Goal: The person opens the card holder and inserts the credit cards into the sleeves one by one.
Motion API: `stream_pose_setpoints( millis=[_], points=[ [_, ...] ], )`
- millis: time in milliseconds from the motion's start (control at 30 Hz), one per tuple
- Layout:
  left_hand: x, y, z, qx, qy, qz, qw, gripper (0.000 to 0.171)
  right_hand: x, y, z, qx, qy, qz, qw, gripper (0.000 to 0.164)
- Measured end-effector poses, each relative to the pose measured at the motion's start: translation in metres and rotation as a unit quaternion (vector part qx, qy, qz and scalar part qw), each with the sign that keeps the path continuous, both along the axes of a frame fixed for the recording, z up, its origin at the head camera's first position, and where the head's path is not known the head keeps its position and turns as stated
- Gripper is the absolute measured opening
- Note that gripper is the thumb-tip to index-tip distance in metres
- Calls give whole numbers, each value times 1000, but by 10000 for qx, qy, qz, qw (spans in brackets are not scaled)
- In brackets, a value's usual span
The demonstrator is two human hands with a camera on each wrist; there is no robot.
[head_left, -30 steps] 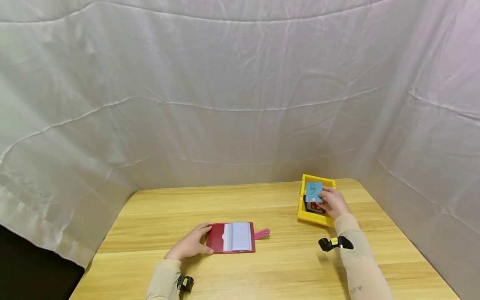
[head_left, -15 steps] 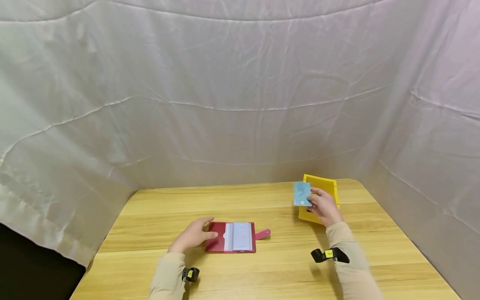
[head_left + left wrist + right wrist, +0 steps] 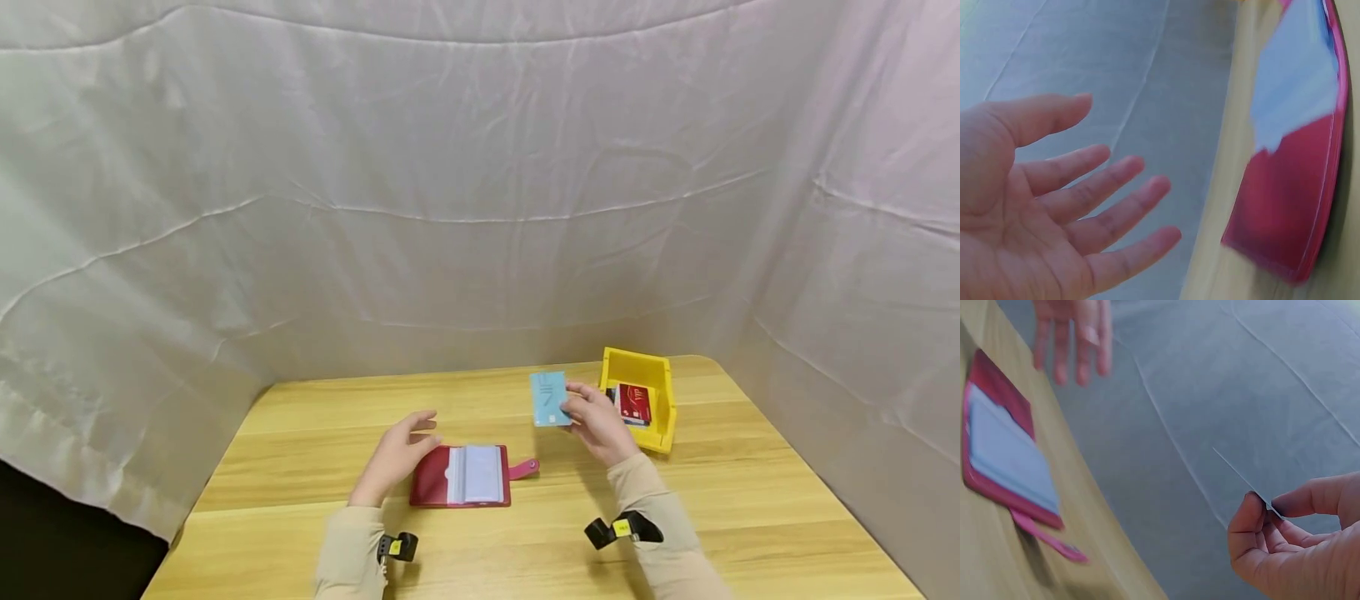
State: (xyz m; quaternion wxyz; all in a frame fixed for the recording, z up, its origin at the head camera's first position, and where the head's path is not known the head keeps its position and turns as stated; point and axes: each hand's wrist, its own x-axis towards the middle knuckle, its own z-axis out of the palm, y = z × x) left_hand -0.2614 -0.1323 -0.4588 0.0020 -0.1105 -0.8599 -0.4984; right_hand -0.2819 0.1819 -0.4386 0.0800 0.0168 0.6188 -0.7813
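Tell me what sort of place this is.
Probably a makeshift, curtained-off recording space: pale cloth hangs behind and on both sides of a wood-grain table, and a small black device is worn over each sleeve.

Blue card [image 3: 546, 400] aloft, red cardholder [image 3: 461, 477] open

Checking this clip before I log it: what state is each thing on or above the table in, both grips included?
Left grip: open, fingers apart, holding nothing
Right grip: pinching the blue card
Blue card: held up, off the table
Wallet: open, lying on the table
Strap: unfastened
Sleeves: exposed, contents unclear
Box: open-topped, cards inside
Red card: lying in the box
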Motion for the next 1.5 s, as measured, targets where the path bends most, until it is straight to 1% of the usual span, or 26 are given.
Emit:
stream_pose_setpoints(
  millis=[67, 167, 300, 400, 467, 600, 700, 800, 933, 1100, 1167, 1200, 1233, 1367, 1400, 1433, 1500],
  points=[
    [0, 6, 1, 187, 65, 43, 9998, 40, 2, -10, -3, -52, -7, 90, 9999, 43],
    [0, 15, -1, 382, 26, 69, 9992, 34, 4, -25, -9, -94, -36, 253, 9996, 43],
    [-2, 23, -6, 652, -263, 137, 9974, 31, 7, -43, -18, -210, -121, 534, 9983, 41],
    [-2, 27, -10, 965, -510, 118, 9940, 33, 10, -55, -24, -329, -203, 704, 9968, 41],
    [-2, 29, -12, 1198, -725, 76, 9901, 37, 12, -61, -28, -328, -217, 807, 9960, 42],
    [-3, 31, -16, 1679, -1133, -133, 9792, 44, 17, -72, -36, -247, -219, 944, 9950, 44],
    [-4, 32, -18, 1985, -1351, -270, 9704, 44, 20, -77, -41, -177, -190, 1034, 9943, 45],
    [-4, 33, -19, 2191, -1520, -409, 9629, 43, 22, -81, -46, -108, -180, 1097, 9937, 44],
    [-2, 34, -20, 2337, -1684, -524, 9562, 42, 24, -84, -50, -53, -196, 1131, 9934, 45],
    [-2, 35, -24, 2459, -1775, -597, 9510, 43, 27, -85, -53, -161, -159, 1233, 9921, 44],
    [-2, 35, -25, 2494, -1771, -633, 9500, 44, 30, -86, -49, -167, -143, 1312, 9911, 43],
    [0, 36, -22, 2504, -1769, -648, 9497, 44, 32, -86, -46, -170, -129, 1349, 9906, 43],
    [1, 36, -20, 2521, -1773, -652, 9491, 44, 32, -86, -46, -183, -115, 1359, 9905, 43],
    [0, 36, -19, 2565, -1772, -586, 9484, 43, 31, -87, -48, -238, -48, 1346, 9906, 43],
    [0, 36, -19, 2582, -1769, -568, 9481, 43, 30, -87, -50, -276, -33, 1335, 9907, 42],
    [-2, 36, -22, 2600, -1771, -540, 9477, 44, 28, -86, -53, -308, -13, 1324, 9907, 42],
    [-4, 34, -23, 2616, -1773, -514, 9474, 43, 28, -85, -52, -334, 17, 1327, 9906, 42]
  ],
)
